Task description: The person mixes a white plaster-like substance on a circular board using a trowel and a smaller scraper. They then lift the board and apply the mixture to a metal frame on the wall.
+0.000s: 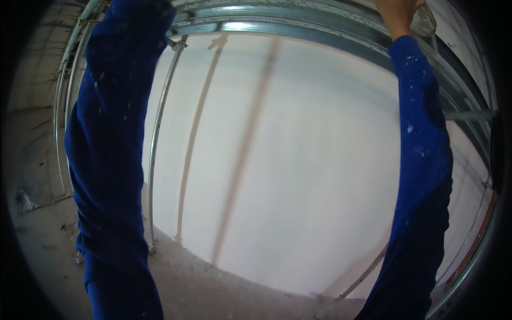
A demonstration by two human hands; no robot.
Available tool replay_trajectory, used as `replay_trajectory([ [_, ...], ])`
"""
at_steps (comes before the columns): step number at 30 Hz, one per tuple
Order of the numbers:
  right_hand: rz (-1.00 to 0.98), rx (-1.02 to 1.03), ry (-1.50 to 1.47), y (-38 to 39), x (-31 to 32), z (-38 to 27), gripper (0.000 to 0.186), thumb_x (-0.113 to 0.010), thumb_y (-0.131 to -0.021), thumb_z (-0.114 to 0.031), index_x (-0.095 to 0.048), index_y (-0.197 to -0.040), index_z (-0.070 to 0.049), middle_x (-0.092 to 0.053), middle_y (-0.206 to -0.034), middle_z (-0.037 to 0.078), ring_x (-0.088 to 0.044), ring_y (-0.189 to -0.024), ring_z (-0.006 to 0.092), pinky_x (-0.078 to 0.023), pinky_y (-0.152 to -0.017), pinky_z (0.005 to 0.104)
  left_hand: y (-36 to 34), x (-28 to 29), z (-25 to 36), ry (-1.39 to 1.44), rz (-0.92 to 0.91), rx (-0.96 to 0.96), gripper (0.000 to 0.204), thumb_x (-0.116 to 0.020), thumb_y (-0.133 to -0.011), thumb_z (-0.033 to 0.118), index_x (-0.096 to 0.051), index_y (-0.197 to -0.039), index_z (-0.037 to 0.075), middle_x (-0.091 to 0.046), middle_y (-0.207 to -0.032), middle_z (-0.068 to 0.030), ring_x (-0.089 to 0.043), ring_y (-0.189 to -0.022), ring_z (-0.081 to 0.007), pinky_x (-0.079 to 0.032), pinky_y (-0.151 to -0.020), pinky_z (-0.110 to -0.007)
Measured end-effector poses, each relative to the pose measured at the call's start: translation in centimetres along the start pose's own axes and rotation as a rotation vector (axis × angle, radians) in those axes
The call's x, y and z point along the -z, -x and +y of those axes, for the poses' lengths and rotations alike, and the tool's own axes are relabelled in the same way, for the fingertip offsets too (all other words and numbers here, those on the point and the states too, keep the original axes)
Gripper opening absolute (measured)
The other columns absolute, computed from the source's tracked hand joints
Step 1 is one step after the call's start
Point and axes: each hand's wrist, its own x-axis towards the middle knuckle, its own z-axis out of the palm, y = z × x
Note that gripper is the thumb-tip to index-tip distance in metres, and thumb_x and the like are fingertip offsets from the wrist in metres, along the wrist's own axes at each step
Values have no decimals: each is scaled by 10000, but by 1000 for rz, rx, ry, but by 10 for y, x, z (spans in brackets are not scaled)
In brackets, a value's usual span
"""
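Both my arms, in blue sleeves spotted with white, reach up toward the top of the view. My left hand lies beyond the top edge, and only its sleeve shows beside the metal scaffold planks. At the upper right, my right hand is partly cut off by the same edge. Close beside its fingers is a pale, greyish, dirty object, whose kind I cannot make out. Whether the fingers grip it cannot be seen. Ridged metal scaffold planks run across between my arms.
A large white wall fills the middle, crossed by pole shadows. A scaffold pole stands right of my left sleeve, with more poles at far left. A dusty grey floor lies below. A metal crossbar juts out at right.
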Motion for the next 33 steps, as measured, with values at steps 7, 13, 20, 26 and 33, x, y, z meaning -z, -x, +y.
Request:
replay_trajectory([
  [7, -225, -49, 76, -13, -46, 39, 266, -559, -819, -281, -618, -1009, -105, -582, -1019, 158, -492, -980, 334, -357, -847, 465, -12, 60, 25, -207, -65, -100, 449, -548, -807, 403, -469, -1075, 52, -522, -1037, -123, -498, -1001, -263, -345, -915, -410],
  [13, -441, -90, 388, 30, -101, 130, 384, -531, -852, -313, -545, -1141, -60, -494, -1219, 181, -437, -1151, 311, -378, -918, 420, -48, 153, 21, -484, -123, -27, 294, -429, -904, 255, -422, -1127, 63, -467, -1060, -110, -442, -1093, -236, -343, -958, -504],
  [20, -895, -137, 854, 5, -217, 212, 549, -322, -883, -502, -442, -1288, -150, -397, -1353, 97, -366, -1241, 280, -213, -1042, 491, -110, 137, 75, -470, 24, 164, 406, -426, -920, 324, -461, -1205, 38, -449, -1250, -54, -404, -1167, -193, -303, -1009, -344],
  [26, -1199, -628, -107, 9, -98, 113, 648, -460, -838, -493, -317, -1363, -142, -292, -1403, 159, -340, -1237, 394, -322, -934, 592, -162, 178, 294, -1155, -119, -238, 476, -398, -926, 327, -381, -1318, 59, -401, -1336, -74, -396, -1191, -183, -264, -1019, -316],
  [33, -874, -545, -533, 12, 120, -88, 655, -459, -837, -541, -331, -1356, -162, -321, -1384, 182, -347, -1249, 349, -308, -964, 549, -36, 143, 482, -1436, 21, -108, 456, -417, -914, 323, -400, -1290, 65, -422, -1292, -71, -415, -1154, -183, -286, -990, -319],
])
